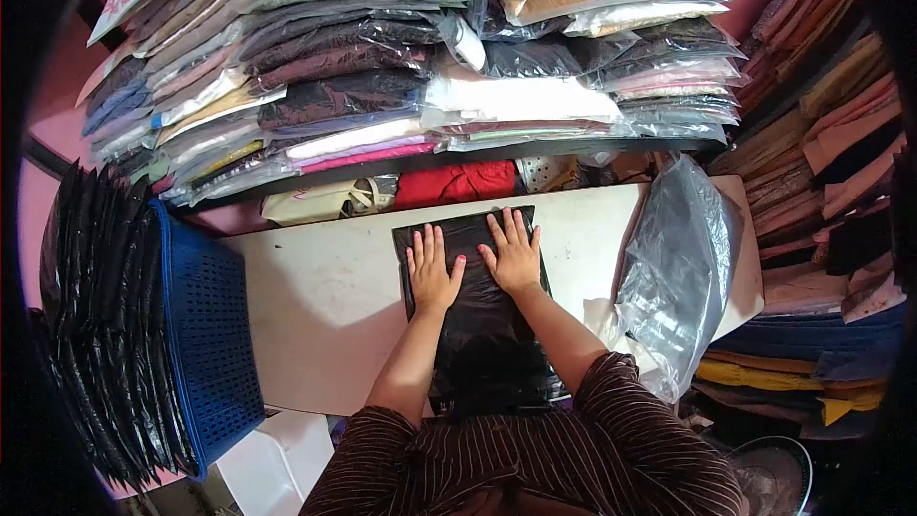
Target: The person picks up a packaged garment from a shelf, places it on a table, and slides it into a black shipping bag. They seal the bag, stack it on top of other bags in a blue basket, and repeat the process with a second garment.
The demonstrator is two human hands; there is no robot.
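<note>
L hand [432, 272] & R hand [513, 256] flat on black bag [485, 349], fingers loosely spread, gripping nothing — bag's under them, running back toward body. Press evenly w/ both palms — fewer creases.

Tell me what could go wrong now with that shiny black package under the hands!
The black package reaches the near edge of the table, so it might slide off if the left hand and right hand let go. The bagged clothes piled above look slippery and could tumble down onto it.
</note>
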